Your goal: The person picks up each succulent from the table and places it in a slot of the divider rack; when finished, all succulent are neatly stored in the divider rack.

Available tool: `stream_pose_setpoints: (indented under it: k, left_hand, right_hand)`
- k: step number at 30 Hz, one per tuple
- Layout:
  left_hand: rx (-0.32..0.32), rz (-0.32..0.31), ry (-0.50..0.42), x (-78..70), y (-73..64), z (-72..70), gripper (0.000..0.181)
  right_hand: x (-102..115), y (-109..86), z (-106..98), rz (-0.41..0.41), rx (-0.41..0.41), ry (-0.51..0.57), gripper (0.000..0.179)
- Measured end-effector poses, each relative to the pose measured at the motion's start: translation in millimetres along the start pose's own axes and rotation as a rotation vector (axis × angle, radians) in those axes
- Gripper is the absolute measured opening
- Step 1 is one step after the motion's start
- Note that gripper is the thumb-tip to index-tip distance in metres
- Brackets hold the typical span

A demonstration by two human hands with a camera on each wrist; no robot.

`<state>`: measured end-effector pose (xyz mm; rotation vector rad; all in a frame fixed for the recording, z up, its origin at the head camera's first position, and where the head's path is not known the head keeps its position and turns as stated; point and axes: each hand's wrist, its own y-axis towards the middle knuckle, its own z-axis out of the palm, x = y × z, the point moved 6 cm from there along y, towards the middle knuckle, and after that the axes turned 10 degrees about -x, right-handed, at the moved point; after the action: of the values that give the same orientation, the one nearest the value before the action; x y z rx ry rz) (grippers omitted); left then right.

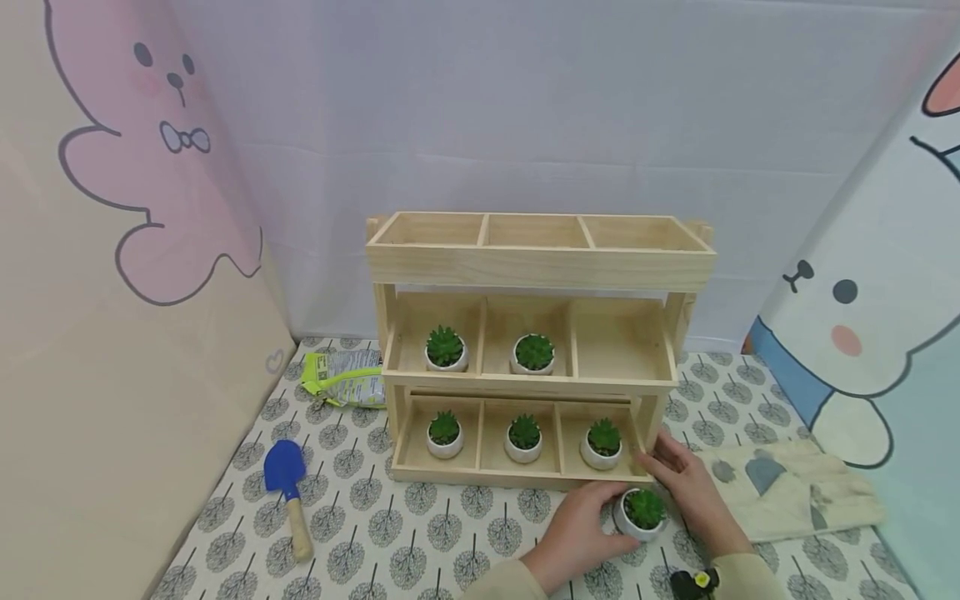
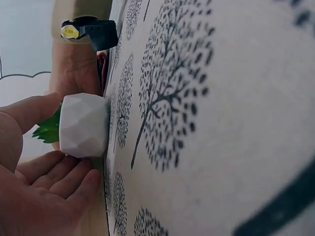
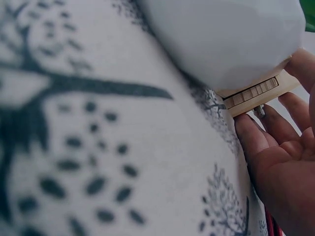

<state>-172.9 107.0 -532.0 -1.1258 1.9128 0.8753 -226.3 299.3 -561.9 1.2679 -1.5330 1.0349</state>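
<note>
My left hand [image 1: 577,532] holds a small potted succulent [image 1: 642,510] at the table's front right, thumb on one side and fingers on the other. In the left wrist view its faceted white pot [image 2: 84,125] sits against the patterned cloth. My right hand [image 1: 692,487] grips the lower right corner of a three-tier wooden shelf [image 1: 540,268], thumb at the front edge and fingers along the side. The right wrist view has those fingers [image 3: 275,123] against the wood, close to a metal screw. Succulents stand in all three bottom compartments and in the middle tier's left and centre ones.
A blue trowel [image 1: 285,468] with a wooden handle lies at left. A green and grey bag [image 1: 348,379] rests behind the shelf's left side. A folded beige cloth [image 1: 795,492] is right of my right hand. Printed curtains [image 1: 525,100] enclose the table's back and sides.
</note>
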Motion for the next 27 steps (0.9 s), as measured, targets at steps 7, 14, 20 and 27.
stream_pose_setpoints:
  k: [7,14,20,27]
  left_hand:
    - [0.032,-0.016,-0.010,-0.4,2.8,6.1,0.065]
    - [0.051,-0.008,0.018,-4.5,6.5,12.7,0.064]
    - [0.061,0.006,0.025,-3.6,9.4,20.5,0.064]
    - [0.071,0.004,0.047,-2.4,12.2,26.8,0.063]
  right_hand:
    - [0,-0.8,-1,-0.004,0.000,0.020,0.079]
    - [0,-1.8,0,-0.008,0.006,0.027,0.077]
    - [1,-1.2,2,-0.008,0.003,0.013,0.077]
    - [3,-1.2,2,-0.008,0.002,0.016,0.077]
